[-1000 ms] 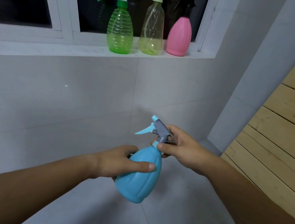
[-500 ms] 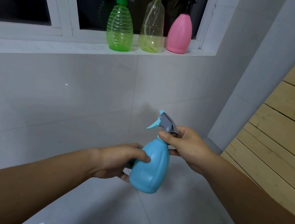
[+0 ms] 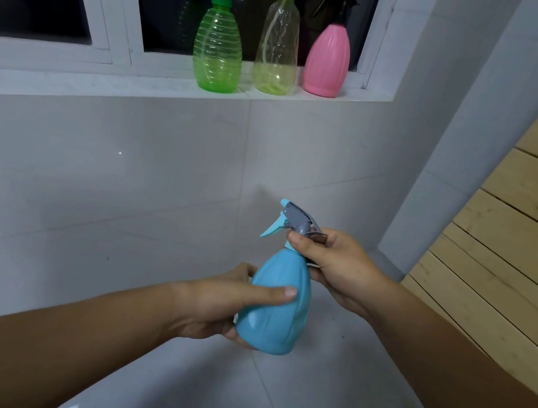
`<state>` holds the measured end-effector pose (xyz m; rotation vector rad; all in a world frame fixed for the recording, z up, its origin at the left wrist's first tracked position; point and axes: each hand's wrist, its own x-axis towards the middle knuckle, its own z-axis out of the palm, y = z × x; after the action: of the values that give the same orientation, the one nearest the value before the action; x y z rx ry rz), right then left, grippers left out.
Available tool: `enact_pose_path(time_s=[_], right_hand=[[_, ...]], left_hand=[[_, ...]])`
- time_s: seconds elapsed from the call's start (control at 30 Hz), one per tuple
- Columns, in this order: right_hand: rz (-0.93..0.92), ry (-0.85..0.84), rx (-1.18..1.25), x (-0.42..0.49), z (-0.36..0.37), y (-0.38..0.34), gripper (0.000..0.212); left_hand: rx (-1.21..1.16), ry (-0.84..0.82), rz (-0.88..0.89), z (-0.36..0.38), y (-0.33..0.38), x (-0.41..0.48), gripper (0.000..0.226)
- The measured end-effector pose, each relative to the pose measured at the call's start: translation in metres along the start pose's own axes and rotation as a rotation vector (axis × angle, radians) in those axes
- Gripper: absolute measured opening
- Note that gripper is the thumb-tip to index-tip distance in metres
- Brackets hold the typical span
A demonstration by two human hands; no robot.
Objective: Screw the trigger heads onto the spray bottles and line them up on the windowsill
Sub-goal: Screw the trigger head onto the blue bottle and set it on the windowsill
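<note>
Left hand (image 3: 212, 303): fingers wrapped around the belly of the blue spray bottle (image 3: 275, 308), held upright in mid-air. Right hand (image 3: 334, 268): fingers pinched on the collar under the grey trigger head (image 3: 296, 223). Windowsill (image 3: 104, 84) beyond: green spray bottle (image 3: 218, 48), clear yellowish spray bottle (image 3: 277, 49), pink spray bottle (image 3: 327, 61), side by side, heads fitted.
</note>
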<state>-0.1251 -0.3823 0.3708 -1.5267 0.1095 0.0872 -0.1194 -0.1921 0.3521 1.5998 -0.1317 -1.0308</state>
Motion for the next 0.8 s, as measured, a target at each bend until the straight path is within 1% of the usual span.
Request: enact_pose_path(time_s=[0.07,0.1,0.2,0.23,0.3,0.33,0.37,0.4,0.43,0.53,0.57,0.6,0.67,0.73,0.8], right_hand=[[0.000,0.017,0.014,0.000,-0.001,-0.001,0.015],[0.003,0.025,0.022,-0.001,-0.001,-0.002,0.013],[0.017,0.017,0.035,-0.002,-0.003,-0.001,0.014],[0.024,0.009,0.032,-0.003,-0.002,-0.001,0.017],[0.033,-0.003,0.026,-0.003,-0.001,0.000,0.024],[0.035,-0.005,0.026,-0.003,0.000,0.000,0.026],[0.035,-0.006,0.030,-0.003,0.000,-0.001,0.025],[0.032,-0.006,0.039,-0.003,0.001,-0.001,0.023],[0.029,-0.005,0.051,-0.002,0.001,-0.002,0.020],[0.026,0.009,0.076,-0.003,0.001,-0.004,0.012],[0.028,0.011,0.085,-0.003,0.001,-0.005,0.011],[0.029,0.008,0.092,-0.004,0.001,-0.005,0.011],[0.022,0.009,0.101,-0.004,0.002,-0.005,0.010],[0.016,0.018,0.101,-0.005,0.002,-0.004,0.010],[0.010,0.013,0.094,-0.005,0.003,-0.004,0.010]], left_hand=[[-0.128,-0.082,-0.041,-0.003,0.002,0.001,0.058],[-0.167,-0.089,-0.054,-0.004,0.002,0.001,0.055],[-0.094,-0.076,-0.009,-0.005,0.001,0.001,0.048],[-0.067,-0.053,0.003,-0.003,0.001,0.000,0.050],[-0.018,0.045,0.009,0.001,-0.001,0.000,0.071],[-0.001,0.079,0.011,0.001,-0.002,0.002,0.082],[0.011,0.086,0.013,0.002,-0.002,0.001,0.089],[0.019,0.050,0.017,0.003,-0.001,0.001,0.089],[-0.001,-0.007,0.017,0.002,0.001,0.001,0.084],[-0.204,-0.146,-0.028,-0.007,0.001,0.004,0.061],[-0.240,-0.183,-0.029,-0.010,0.000,0.004,0.058],[-0.216,-0.197,-0.020,-0.012,-0.001,0.005,0.059],[-0.123,-0.150,0.016,-0.012,-0.003,0.006,0.070],[-0.041,-0.043,0.033,-0.008,-0.002,0.007,0.079],[0.026,-0.027,0.046,-0.004,0.000,0.006,0.070]])
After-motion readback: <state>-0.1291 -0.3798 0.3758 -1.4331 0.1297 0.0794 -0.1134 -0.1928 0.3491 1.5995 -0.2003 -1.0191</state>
